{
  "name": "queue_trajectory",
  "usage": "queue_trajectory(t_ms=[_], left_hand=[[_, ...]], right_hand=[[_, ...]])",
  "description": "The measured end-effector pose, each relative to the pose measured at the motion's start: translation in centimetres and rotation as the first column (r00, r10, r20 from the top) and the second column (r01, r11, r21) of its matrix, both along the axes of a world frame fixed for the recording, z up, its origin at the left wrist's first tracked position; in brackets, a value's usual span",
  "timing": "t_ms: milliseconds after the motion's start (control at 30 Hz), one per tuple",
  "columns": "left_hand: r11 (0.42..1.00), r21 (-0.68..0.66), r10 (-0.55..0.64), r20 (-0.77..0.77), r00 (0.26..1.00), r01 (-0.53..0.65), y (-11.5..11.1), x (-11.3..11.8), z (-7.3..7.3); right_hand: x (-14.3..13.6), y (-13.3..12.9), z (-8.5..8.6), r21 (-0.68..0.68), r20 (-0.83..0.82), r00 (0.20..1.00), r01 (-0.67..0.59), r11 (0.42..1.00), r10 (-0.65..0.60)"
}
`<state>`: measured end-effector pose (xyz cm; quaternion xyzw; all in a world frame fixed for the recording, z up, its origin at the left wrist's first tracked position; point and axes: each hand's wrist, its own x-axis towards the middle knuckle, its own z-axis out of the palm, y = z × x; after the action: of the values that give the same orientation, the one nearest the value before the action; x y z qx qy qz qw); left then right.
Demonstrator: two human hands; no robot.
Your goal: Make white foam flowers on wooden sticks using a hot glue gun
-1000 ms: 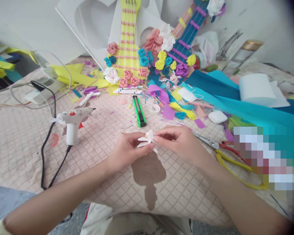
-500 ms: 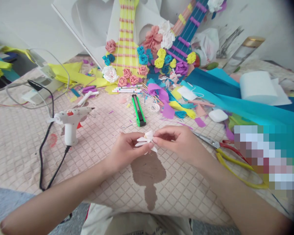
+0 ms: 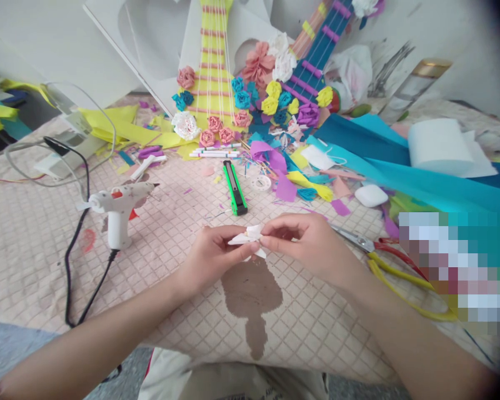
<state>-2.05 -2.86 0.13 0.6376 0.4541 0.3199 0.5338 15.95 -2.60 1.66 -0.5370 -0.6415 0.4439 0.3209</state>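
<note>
Between my two hands is a small white paper flower (image 3: 245, 239) with pointed petals, held just above the table. My left hand (image 3: 216, 251) pinches it from the left, thumb in front and fingers behind. From the right, my right hand (image 3: 296, 236) grips its edge between thumb and fingertips. A green utility knife (image 3: 235, 189) lies just beyond the flower. To the left of my left hand a white glue gun (image 3: 120, 211) stands on the table with its nozzle pointing right. Scissors with red and yellow handles (image 3: 370, 247) lie right of my right hand.
A yellow paper guitar (image 3: 212, 72) and a blue one (image 3: 312, 61), both trimmed with paper flowers, lean at the back. Coloured paper scraps, white markers (image 3: 216, 153), a tissue roll (image 3: 439, 147) and blue paper sheets (image 3: 358, 144) cover the far side. The glue gun's black cord (image 3: 73, 250) loops at left.
The white flower has turned slightly between my fingers, and its petals now point more to the left. Both hands keep nearly the same place and grip.
</note>
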Motion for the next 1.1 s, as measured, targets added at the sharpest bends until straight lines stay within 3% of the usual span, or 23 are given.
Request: queue_trajectory(t_ms=[533,1100], left_hand=[[0.996,-0.091,0.009,0.080,0.997,-0.002,0.07,0.08,0.18],[0.986,-0.148,0.098,0.174,0.980,-0.072,0.67,-0.12,0.01]], right_hand=[[-0.22,-0.14,-0.35,-0.032,-0.062,0.995,0.076,0.997,-0.078],[0.12,0.10,-0.25,0.110,-0.056,0.998,0.041,0.993,-0.035]])
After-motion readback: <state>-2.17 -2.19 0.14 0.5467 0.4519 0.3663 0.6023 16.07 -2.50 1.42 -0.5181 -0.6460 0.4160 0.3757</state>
